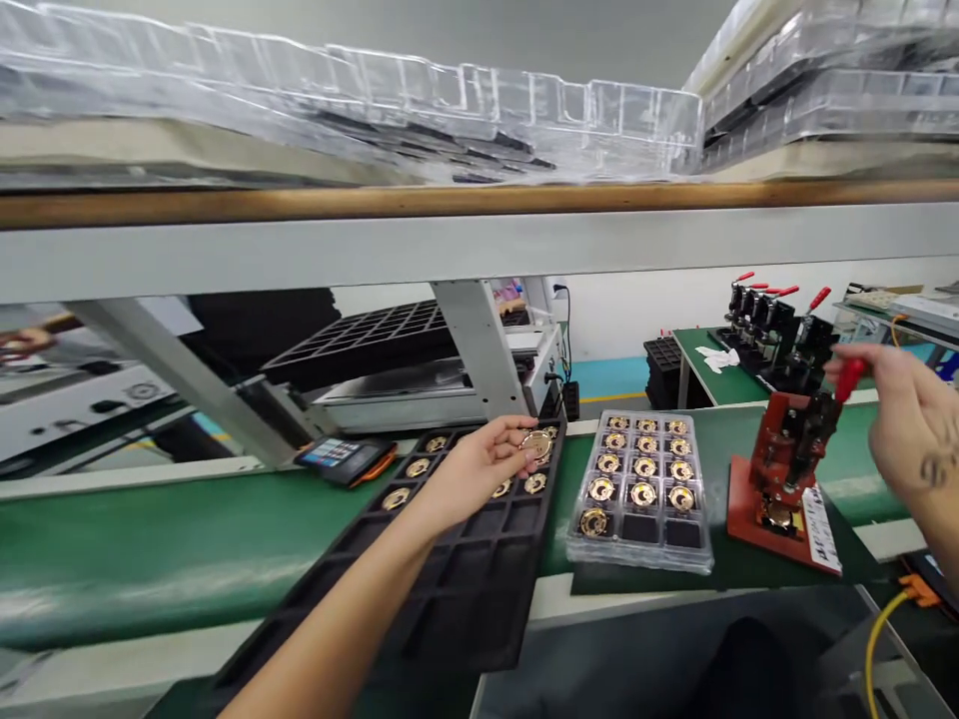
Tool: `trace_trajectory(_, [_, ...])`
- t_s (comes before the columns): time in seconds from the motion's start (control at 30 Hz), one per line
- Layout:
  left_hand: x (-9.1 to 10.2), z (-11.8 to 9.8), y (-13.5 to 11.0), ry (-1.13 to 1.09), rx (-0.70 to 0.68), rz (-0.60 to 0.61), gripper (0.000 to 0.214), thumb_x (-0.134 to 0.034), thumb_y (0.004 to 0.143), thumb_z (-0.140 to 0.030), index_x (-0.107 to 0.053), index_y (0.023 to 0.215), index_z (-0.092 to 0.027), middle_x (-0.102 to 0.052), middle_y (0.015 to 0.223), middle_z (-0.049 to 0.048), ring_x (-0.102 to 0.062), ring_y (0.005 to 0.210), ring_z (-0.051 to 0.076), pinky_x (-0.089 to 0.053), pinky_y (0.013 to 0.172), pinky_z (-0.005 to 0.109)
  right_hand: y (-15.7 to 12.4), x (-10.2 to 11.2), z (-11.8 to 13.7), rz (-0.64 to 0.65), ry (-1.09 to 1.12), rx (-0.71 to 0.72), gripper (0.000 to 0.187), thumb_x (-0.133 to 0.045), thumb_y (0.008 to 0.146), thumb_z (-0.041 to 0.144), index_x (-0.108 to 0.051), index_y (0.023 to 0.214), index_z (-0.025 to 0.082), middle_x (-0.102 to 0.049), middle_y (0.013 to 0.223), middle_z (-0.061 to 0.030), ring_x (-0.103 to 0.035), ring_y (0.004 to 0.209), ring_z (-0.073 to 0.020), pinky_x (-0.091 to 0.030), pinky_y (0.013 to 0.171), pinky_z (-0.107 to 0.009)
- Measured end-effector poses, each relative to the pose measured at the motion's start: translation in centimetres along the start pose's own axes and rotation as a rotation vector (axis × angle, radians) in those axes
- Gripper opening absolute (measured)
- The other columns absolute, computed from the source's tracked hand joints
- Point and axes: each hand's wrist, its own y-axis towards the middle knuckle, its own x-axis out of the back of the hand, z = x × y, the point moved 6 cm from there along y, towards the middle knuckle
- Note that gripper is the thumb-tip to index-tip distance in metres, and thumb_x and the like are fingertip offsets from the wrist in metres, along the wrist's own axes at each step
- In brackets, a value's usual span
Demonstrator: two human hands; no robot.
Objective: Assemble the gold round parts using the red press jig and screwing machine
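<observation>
Round gold-coloured metal piece (pixel 536 445) is pinched in the left hand (pixel 479 464) over a part-filled black pocketed tray (pixel 465 619) — clear plastic tray (pixel 636 557) nearly full — while the right hand (pixel 910 419) grasps a red press handle (pixel 852 379).

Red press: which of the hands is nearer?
Right. The right hand is at the handle of the red press; the left hand is farther left, over the black tray.
</observation>
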Motion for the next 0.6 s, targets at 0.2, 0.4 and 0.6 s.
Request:
trace_trajectory(0.2, [-3.1,-0.2,-2.3,-0.154,0.053,0.083,0.049,-0.087,0.08,-0.05,-0.068,0.114,-0.019,-0.075,0.091,0.004,-0.074,0.079,0.021,-0.063,0.076,0.038,-9.2,0.1,-0.7,-0.041,0.087,0.19,0.027,-0.05,0.108,0.032,-0.076,0.102,0.025,-0.079,0.112,-0.0108,-0.073,0.116,-0.0308,-0.052,0.108,-0.05])
trace_trajectory(0.4, [-8.1,-3.2,-4.1,-0.287,0.05,0.249,0.046,-0.084,0.084,-0.046,-0.068,0.119,-0.02,-0.078,0.085,0.0037,-0.078,0.079,0.023,-0.064,0.077,0.039,-11.5,-1.5,-2.1,0.067,0.168,0.232,0.013,-0.06,0.102,0.024,-0.073,0.105,0.023,-0.075,0.127,-0.0125,-0.065,0.134,-0.0363,-0.049,0.116,-0.061])
trace_trajectory(0.6, [-9.7,-5.1,-5.2,-0.278,0.072,0.321,0.047,-0.083,0.085,-0.046,-0.068,0.121,-0.019,-0.079,0.079,0.0043,-0.078,0.071,0.022,-0.064,0.074,0.039,-11.8,-1.2,-1.8,0.09,0.169,0.269,0.012,-0.063,0.101,0.024,-0.073,0.107,0.023,-0.072,0.135,-0.013,-0.063,0.138,-0.0365,-0.047,0.119,-0.06])
